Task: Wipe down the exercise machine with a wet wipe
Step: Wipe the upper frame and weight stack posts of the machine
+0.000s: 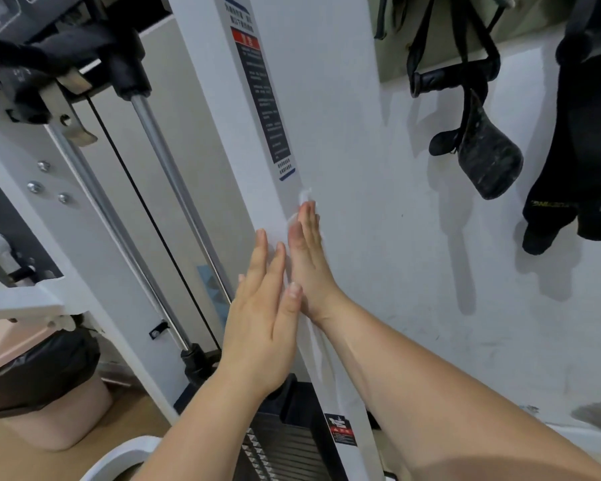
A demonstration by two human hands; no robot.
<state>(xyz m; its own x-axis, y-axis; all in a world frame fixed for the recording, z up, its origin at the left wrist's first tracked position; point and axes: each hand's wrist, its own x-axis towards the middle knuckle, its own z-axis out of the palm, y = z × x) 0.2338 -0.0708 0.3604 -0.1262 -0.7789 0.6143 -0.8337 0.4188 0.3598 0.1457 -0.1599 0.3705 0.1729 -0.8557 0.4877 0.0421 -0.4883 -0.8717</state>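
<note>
The exercise machine's white upright post point(275, 140) runs from the top centre down to the weight stack point(285, 446). My right hand point(309, 262) lies flat on the post's right edge with straight fingers, pressing a white wet wipe point(304, 197) whose crumpled tip shows just above the fingertips. My left hand point(264, 307) lies flat with straight fingers on the post's front face, beside the right hand. A long warning label point(262, 98) sits on the post above both hands.
Chrome guide rods point(174, 189) and a black cable run left of the post. A pink bin point(39, 383) with a dark liner stands at lower left. Black strap handles point(479, 140) and a dark garment point(576, 151) hang on the white wall at right.
</note>
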